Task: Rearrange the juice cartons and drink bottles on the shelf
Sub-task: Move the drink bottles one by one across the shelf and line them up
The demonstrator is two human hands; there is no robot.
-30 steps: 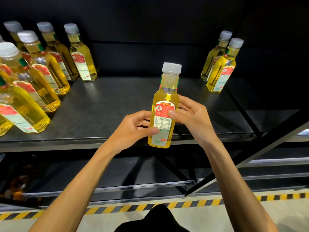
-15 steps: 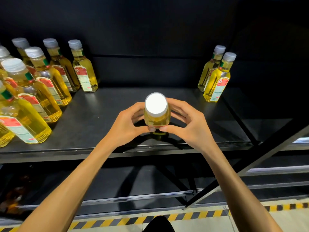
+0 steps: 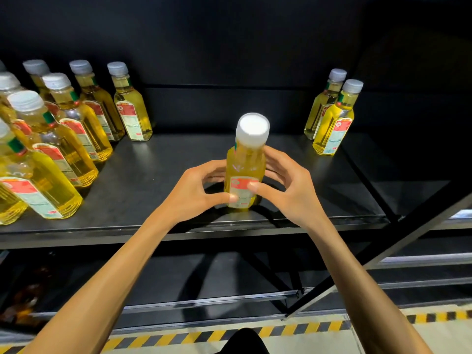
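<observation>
A yellow drink bottle (image 3: 245, 164) with a white cap and a red-and-white label stands upright near the front middle of the black shelf (image 3: 158, 175). My left hand (image 3: 194, 190) grips its lower left side, thumb on the label. My right hand (image 3: 286, 190) grips its right side, thumb across the label and fingers curled behind. Several matching bottles (image 3: 76, 129) stand in rows at the left. Two more bottles (image 3: 332, 116) stand at the back right.
The shelf's front edge (image 3: 178, 235) runs just below my wrists. A black diagonal brace (image 3: 378, 261) crosses the lower right. Below is a lower shelf (image 3: 204, 277), and yellow-black hazard tape (image 3: 178, 335) marks the floor.
The bottle was held up in the air label-forward, then lowered. It now stands on the shelf, slightly further in, with both hands still round it.
</observation>
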